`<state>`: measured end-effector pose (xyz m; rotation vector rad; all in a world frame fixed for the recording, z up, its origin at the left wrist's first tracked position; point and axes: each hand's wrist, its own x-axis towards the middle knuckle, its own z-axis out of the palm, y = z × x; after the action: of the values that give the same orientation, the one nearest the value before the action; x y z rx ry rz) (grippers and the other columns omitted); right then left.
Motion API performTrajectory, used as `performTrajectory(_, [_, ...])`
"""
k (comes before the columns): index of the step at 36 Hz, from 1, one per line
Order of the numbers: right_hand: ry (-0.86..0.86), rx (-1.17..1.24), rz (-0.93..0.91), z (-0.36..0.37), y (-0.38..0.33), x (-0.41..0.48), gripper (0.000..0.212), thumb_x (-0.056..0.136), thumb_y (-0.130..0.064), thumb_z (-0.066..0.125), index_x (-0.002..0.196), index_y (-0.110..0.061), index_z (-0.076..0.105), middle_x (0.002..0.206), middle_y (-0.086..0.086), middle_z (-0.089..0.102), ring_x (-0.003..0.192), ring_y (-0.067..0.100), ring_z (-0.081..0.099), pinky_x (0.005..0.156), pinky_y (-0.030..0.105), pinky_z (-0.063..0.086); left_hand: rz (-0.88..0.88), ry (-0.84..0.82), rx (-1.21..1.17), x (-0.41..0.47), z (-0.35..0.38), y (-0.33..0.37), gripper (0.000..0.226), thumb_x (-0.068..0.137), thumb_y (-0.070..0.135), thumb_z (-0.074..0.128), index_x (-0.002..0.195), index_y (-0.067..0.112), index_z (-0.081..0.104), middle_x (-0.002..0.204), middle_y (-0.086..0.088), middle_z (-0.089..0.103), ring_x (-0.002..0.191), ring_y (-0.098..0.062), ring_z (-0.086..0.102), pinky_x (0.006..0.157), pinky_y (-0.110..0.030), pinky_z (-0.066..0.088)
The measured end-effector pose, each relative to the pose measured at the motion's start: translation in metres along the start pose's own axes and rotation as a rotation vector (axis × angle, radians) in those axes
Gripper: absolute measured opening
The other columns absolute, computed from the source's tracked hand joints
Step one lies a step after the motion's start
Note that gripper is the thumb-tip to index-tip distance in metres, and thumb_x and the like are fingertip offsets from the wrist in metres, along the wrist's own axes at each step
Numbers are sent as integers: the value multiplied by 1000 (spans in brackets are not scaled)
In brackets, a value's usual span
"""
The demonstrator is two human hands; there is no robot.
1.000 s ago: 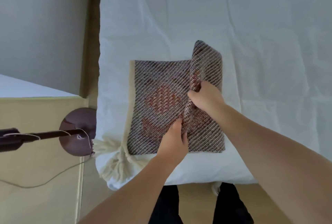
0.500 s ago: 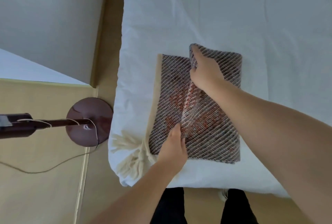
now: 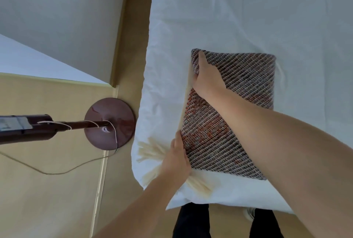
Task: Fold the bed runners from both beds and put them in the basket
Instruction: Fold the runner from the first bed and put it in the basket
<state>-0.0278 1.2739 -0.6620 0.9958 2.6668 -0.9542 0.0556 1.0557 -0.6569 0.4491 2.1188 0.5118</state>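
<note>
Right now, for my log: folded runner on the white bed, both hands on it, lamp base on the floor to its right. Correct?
No: the head view shows the lamp base left of the runner. The bed, left hand and right hand are as stated.

No legible text anywhere.

Bed runner: coarse, matt woven cloth, ribbed on the diagonal in brown, grey and orange. Its fringe: soft cream yarn. Sheet: white matt cloth, smooth, lightly creased. Lamp base: dark reddish-brown, smooth, glossy. Floor: tan, smooth, matt.
</note>
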Motion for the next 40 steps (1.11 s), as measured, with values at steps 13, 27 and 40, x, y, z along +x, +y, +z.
performTrajectory(13, [48, -478, -89, -12, 87, -19, 62, 101, -45, 20, 153, -13, 14, 161, 14, 4, 149, 28, 1, 120, 46, 1, 431, 300, 488, 108, -23, 67, 60, 98, 24, 24, 151, 8, 3, 160, -8, 0, 147, -19, -6, 118, -33, -7])
performTrajectory(27, [80, -382, 272, -14, 178, -4, 78, 95, -60, 14, 154, -11, -3, 162, 9, -7, 148, 27, -8, 121, 44, 2, 387, 252, 650, 202, -17, 84, 67, 98, 44, 18, 150, 8, -3, 160, -11, -5, 146, -23, -8, 119, -36, -5])
performTrajectory(40, [-84, -391, 205, 12, 119, -134, 79, 94, -62, 5, 153, -10, -2, 160, 18, -7, 147, 35, -8, 119, 53, 0, 347, 239, 638, 115, -3, 68, 68, 98, 49, 18, 151, 11, -3, 159, -12, -12, 146, -26, -13, 118, -41, -6])
